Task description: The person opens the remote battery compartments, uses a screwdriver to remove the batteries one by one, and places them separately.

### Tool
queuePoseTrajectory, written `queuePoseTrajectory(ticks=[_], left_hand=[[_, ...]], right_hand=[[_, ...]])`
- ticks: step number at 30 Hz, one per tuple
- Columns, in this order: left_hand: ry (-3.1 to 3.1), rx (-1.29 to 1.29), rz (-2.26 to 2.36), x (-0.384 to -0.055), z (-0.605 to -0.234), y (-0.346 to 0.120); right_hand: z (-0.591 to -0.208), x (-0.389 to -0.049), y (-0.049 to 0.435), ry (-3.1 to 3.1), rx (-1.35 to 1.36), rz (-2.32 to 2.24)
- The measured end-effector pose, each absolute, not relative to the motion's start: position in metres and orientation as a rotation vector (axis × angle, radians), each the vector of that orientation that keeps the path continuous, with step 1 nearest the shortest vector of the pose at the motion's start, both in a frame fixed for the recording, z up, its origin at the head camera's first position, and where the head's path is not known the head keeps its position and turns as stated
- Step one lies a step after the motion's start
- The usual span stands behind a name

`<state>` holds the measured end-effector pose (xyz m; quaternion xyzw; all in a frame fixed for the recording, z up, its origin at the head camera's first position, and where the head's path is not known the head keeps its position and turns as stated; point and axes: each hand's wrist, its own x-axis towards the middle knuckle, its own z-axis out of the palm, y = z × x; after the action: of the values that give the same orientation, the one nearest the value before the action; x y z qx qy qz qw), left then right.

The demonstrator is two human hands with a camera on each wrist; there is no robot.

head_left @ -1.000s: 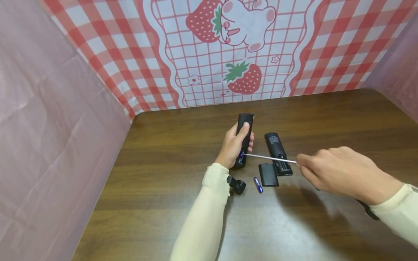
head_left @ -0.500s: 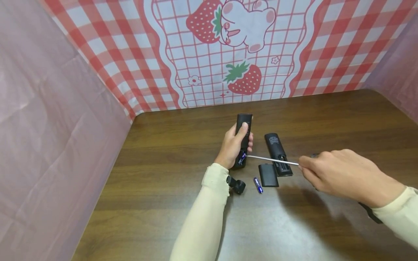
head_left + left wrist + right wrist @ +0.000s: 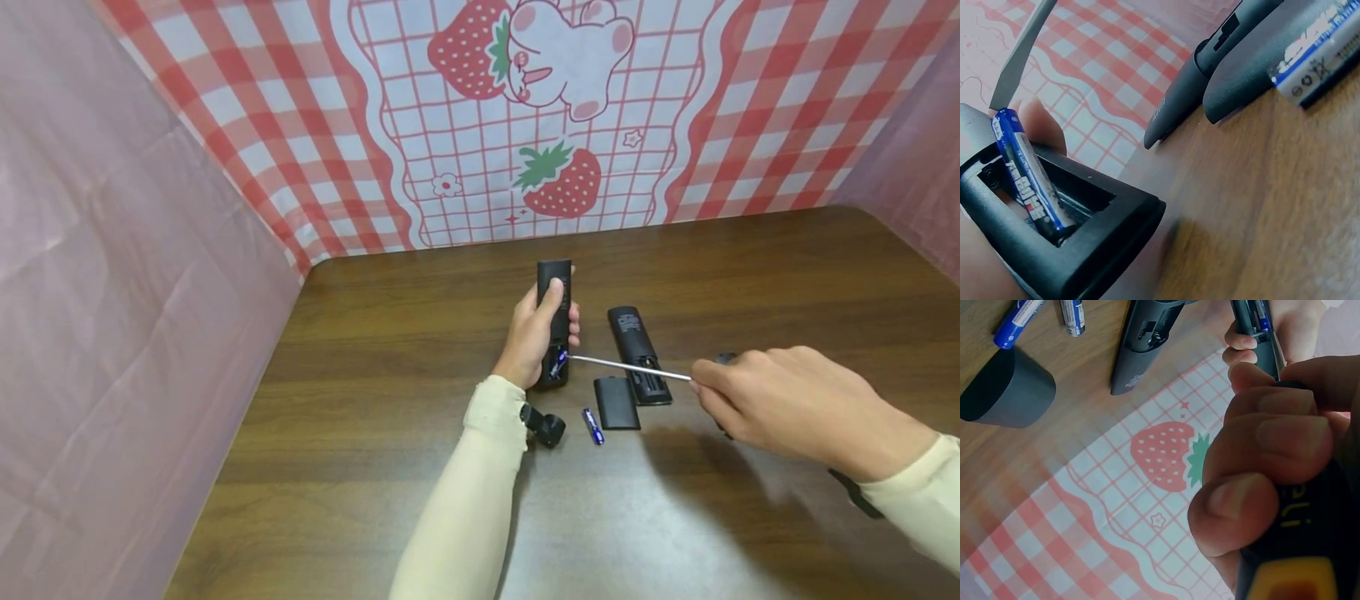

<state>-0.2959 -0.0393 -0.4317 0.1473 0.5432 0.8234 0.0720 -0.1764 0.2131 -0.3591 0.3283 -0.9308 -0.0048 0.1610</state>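
My left hand [image 3: 528, 333] grips a black remote control [image 3: 553, 312], back side up, thumb along its back. Its battery bay is uncovered. A blue-and-white battery [image 3: 1032, 175] lies slanted in the bay, one end raised above the rim. My right hand [image 3: 795, 404] holds a flat-blade screwdriver [image 3: 630, 367] by its black-and-yellow handle [image 3: 1294, 562]. In the left wrist view the blade's tip [image 3: 1005, 94] is right at the battery's raised end.
A second remote [image 3: 637, 354] lies with its bay uncovered, beside a black battery cover [image 3: 617, 403] and a loose battery [image 3: 592, 425]. Another cover [image 3: 1010, 390] and battery [image 3: 1017, 322] lie on the wooden table [image 3: 337, 417]. Checked cloth [image 3: 277, 100] hangs behind.
The held remote has shifted slightly left and turned more upright. The battery's end has risen and slanted further out of the bay. The right hand has moved slightly right and down with the screwdriver.
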Motion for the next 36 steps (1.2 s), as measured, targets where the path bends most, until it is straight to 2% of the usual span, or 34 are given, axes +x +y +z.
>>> queuePoseTrajectory(ticks=[19,36], left_hand=[[1.511,0.379,2.554,-0.2977,-0.4350,-0.0420],[1.434,0.174,2.668,-0.2982,-0.4374,-0.0362]], right_hand=[[-0.3580,-0.1743,0.2140,-2.706,0.900,-0.005],[-0.3670,-0.1766,0.2229,-2.809,0.879,0.015]])
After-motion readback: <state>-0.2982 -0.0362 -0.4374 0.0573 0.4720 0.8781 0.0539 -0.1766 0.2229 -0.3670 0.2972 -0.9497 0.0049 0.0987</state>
